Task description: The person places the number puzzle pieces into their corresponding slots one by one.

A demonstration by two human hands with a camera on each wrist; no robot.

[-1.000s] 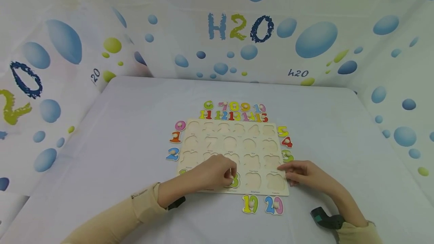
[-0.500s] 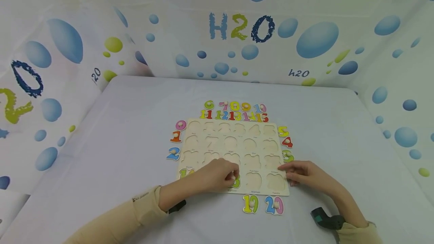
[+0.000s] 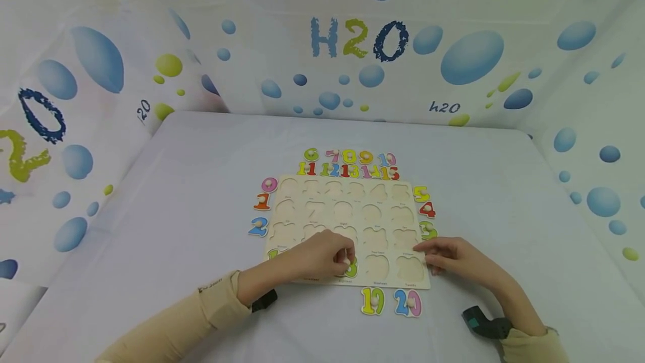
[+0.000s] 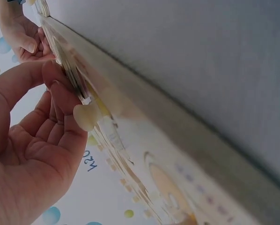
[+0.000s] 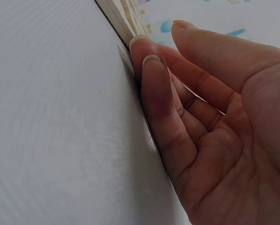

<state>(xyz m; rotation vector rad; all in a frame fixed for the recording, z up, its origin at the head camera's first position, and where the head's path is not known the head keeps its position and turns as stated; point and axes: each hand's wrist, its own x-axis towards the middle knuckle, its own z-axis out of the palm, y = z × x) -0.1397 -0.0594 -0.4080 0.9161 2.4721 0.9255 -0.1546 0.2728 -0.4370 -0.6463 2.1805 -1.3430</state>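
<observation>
A light wooden puzzle board (image 3: 360, 251) with shaped recesses lies on the table. My left hand (image 3: 322, 254) reaches across its near row, thumb and fingertips pinched at the knob of the green-edged number 18 piece (image 3: 353, 268). That piece sits at its recess, partly covered by the fingers. In the left wrist view a round wooden knob (image 4: 86, 117) shows beside the left hand (image 4: 41, 136). Part of a number piece (image 3: 274, 254) peeks out behind the left forearm. My right hand (image 3: 456, 259) rests at the board's right edge, fingertips touching it, fingers loosely bent.
Number pieces 19 (image 3: 373, 301) and 20 (image 3: 407, 303) lie in front of the board. Pieces 0 (image 3: 269, 185), 1 (image 3: 262, 201) and 2 (image 3: 258, 226) line its left side; 5 (image 3: 421, 194), 4 (image 3: 427, 209) and 3 (image 3: 429, 230) its right. Two rows of pieces lie behind.
My left hand has shifted very slightly right and stays at the number 18 piece. The right hand keeps its place at the board edge. The head view has moved a little.
</observation>
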